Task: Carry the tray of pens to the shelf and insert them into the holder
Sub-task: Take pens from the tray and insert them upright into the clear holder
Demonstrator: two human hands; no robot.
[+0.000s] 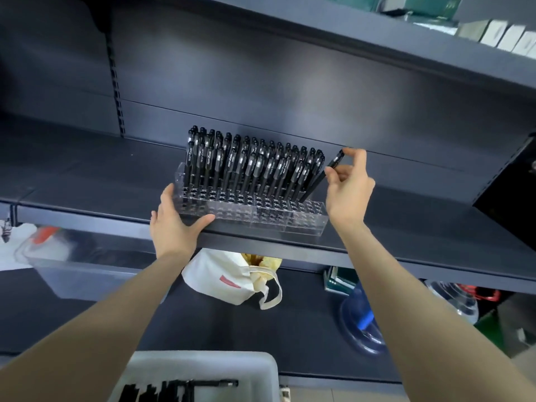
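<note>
A white cloth bag point(208, 271) with a red mark is seen lying on the lower shelf point(290, 338), and something yellowish point(261, 261) is packed in its open mouth. To its left a clear plastic bin point(87, 274) is set, with something red point(46, 235) blurred at its far end. To the bag's right green-edged books point(338, 281) are stacked, and nearer the camera a blue see-through object point(359, 329) is found. Pale boxes point(504, 36) are lined up on the top shelf point(406, 44).

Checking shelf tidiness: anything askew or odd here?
Only one pen, pinched by the right hand, leans slanted at the holder's right end while the other pens stand upright. Nothing spilled or damaged.
</note>
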